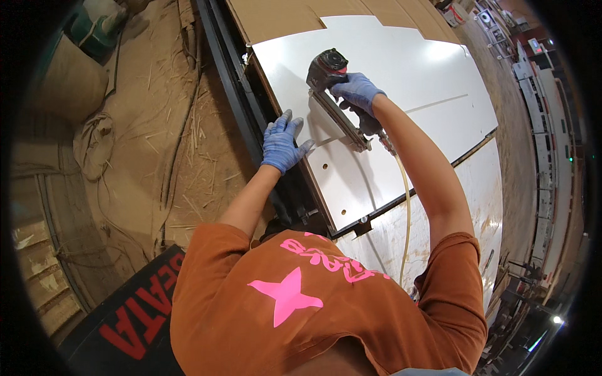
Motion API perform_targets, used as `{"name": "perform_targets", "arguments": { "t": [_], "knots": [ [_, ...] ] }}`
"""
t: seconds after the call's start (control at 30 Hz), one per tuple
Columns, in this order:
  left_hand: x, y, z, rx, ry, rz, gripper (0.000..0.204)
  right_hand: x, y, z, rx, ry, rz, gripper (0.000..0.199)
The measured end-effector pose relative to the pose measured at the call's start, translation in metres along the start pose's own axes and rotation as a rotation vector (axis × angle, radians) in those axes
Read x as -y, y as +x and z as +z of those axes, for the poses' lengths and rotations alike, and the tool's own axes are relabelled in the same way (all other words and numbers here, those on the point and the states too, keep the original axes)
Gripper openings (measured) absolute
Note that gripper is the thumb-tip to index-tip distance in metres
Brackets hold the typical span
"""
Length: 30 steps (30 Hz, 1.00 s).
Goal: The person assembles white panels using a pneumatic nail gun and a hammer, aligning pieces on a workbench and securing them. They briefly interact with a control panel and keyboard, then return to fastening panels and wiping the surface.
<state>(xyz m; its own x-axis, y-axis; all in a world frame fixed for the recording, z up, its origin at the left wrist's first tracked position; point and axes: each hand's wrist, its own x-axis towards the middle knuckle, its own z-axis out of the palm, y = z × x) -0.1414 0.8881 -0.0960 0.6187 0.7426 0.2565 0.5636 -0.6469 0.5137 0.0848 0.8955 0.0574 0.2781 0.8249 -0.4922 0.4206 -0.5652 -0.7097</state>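
Observation:
My right hand [362, 94], in a blue glove, is wrapped round the handle of a black pneumatic nail gun [338, 116]. The tool is over a white panel [407, 66], its long magazine slanting down toward me; whether its nose touches the surface I cannot tell. A thin yellowish air hose [407, 216] runs from the handle back toward my body. My left hand [282, 144], gloved too, lies at the panel's left edge with fingers and thumb apart, holding nothing. Two small round holes [325, 167] show in the panel near that edge, closer to me.
Brown boards [276, 15] lie at the far side of the panel. A dark metal rail [233, 69] runs along its left. Beyond the rail is a dusty floor [153, 119] with wood splinters and a cable. A scuffed pale surface [458, 207] adjoins the panel's near side.

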Motion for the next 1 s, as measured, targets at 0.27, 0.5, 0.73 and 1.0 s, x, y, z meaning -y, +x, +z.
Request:
{"name": "perform_targets", "arguments": {
  "t": [0.27, 0.5, 0.73, 1.0],
  "knots": [
    [0.004, -0.003, 0.006, -0.067, -0.038, 0.015, 0.065, 0.014, 0.03, 0.006, -0.006, -0.105, 0.007, 0.036],
    [0.002, -0.002, 0.006, -0.004, -0.087, -0.031, 0.069, 0.012, 0.029, 0.004, -0.002, -0.088, 0.018, 0.036],
    [-0.002, -0.002, 0.005, -0.015, -0.069, -0.026, 0.068, 0.008, 0.034, 0.013, -0.048, -0.201, -0.05, 0.043],
    [-0.003, -0.002, 0.001, 0.03, -0.023, -0.023, 0.07, 0.006, 0.04, 0.007, -0.076, -0.257, -0.029, 0.042]
  ]
}}
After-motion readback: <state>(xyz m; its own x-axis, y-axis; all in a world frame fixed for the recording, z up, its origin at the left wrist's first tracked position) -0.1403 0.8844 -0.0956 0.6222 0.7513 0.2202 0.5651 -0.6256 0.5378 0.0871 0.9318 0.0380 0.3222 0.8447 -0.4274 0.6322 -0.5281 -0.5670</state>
